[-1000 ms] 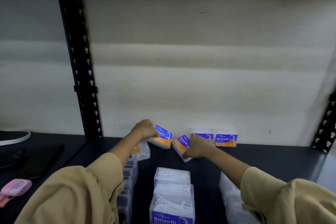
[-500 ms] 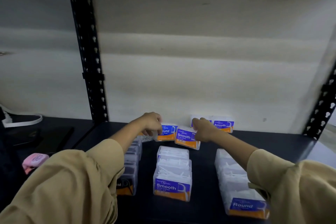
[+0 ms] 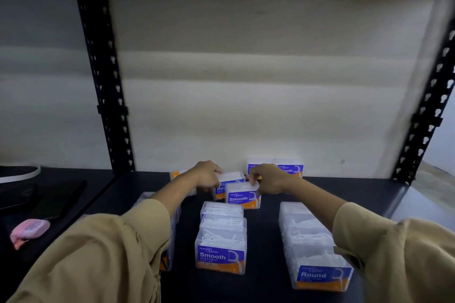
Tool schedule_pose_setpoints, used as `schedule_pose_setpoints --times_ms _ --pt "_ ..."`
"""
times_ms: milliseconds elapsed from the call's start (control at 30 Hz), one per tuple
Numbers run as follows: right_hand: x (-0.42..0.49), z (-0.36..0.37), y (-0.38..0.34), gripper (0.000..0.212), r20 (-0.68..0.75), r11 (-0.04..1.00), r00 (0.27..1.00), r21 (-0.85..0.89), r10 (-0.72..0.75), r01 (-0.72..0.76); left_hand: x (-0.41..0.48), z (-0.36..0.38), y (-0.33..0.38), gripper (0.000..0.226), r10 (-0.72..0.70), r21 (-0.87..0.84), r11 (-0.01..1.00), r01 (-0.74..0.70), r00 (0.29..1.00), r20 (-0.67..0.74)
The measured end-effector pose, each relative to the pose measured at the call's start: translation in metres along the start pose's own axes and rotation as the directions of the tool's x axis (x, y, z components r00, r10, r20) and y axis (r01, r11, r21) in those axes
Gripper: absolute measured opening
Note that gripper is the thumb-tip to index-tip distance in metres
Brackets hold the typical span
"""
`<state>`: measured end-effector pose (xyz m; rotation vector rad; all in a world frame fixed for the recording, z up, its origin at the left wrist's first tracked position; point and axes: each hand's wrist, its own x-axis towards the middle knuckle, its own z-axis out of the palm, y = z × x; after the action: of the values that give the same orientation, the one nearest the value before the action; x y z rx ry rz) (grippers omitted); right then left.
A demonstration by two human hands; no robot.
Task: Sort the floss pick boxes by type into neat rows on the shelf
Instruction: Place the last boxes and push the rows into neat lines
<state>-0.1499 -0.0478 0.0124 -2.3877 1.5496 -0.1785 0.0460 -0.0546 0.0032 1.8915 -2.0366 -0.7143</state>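
- The left hand (image 3: 209,176) curled its fingers over the top of a Round box (image 3: 222,187) and gripped it
- The right hand (image 3: 269,179) pinched the top rear edge of a Smooth box (image 3: 242,195) with bent fingers
- The two held boxes sat between the hands, touching; the Smooth box stood just in front and hid part of the Round label
- Both stood upright on the dark shelf (image 3: 263,241), near its back
- Behind the right hand, a pair of Smooth boxes (image 3: 290,168) stood against the wall
- Behind the left wrist, an orange-labelled box (image 3: 176,174) showed only in part; its type could not be read
- Nearer the person, a middle row of Smooth boxes (image 3: 220,256) ran front to back
- A right row of Round boxes (image 3: 320,277) lay well apart from it
- A left row (image 3: 144,198) was mostly hidden by the tan sleeve (image 3: 98,253)
- A small pink object (image 3: 29,229) lay far left, beyond the black upright (image 3: 103,69)
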Motion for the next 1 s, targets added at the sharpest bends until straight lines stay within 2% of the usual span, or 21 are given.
schedule_pose_setpoints --times_ms 100,233,300,367,467,733,1000 --pt "0.002 -0.001 -0.001 0.009 0.019 0.986 1.000 0.169 0.002 -0.005 0.001 0.003 0.008 0.046 0.056 0.043 0.998 -0.055 0.998 -0.025" --pt "0.016 -0.001 -0.006 0.012 -0.179 0.991 0.984 0.127 -0.017 0.041 -0.003 0.000 0.015 0.031 0.183 0.179 0.973 -0.148 0.963 -0.200" --pt "0.022 0.003 -0.011 0.023 -0.190 0.997 0.980 0.043 -0.062 0.071 -0.010 0.001 0.021 0.025 0.286 0.157 0.952 -0.263 0.946 -0.154" --pt "0.026 0.006 -0.016 0.032 -0.113 0.993 0.987 -0.047 -0.110 0.105 -0.018 0.003 0.027 0.028 0.337 0.152 0.932 -0.329 0.941 -0.032" --pt "0.030 0.004 -0.016 0.033 -0.050 0.985 0.989 -0.108 -0.142 0.136 -0.018 0.008 0.025 0.039 0.338 0.222 0.913 -0.342 0.940 0.058" --pt "0.022 -0.010 0.021 0.039 -0.090 0.987 0.994 -0.150 -0.067 0.053 -0.021 0.003 0.015 0.034 0.369 0.274 0.888 -0.368 0.928 0.050" --pt "-0.023 -0.027 0.069 0.036 -0.037 0.991 0.999 -0.133 0.029 -0.034 -0.023 -0.007 0.001 0.039 0.291 0.262 0.914 -0.310 0.950 0.112"
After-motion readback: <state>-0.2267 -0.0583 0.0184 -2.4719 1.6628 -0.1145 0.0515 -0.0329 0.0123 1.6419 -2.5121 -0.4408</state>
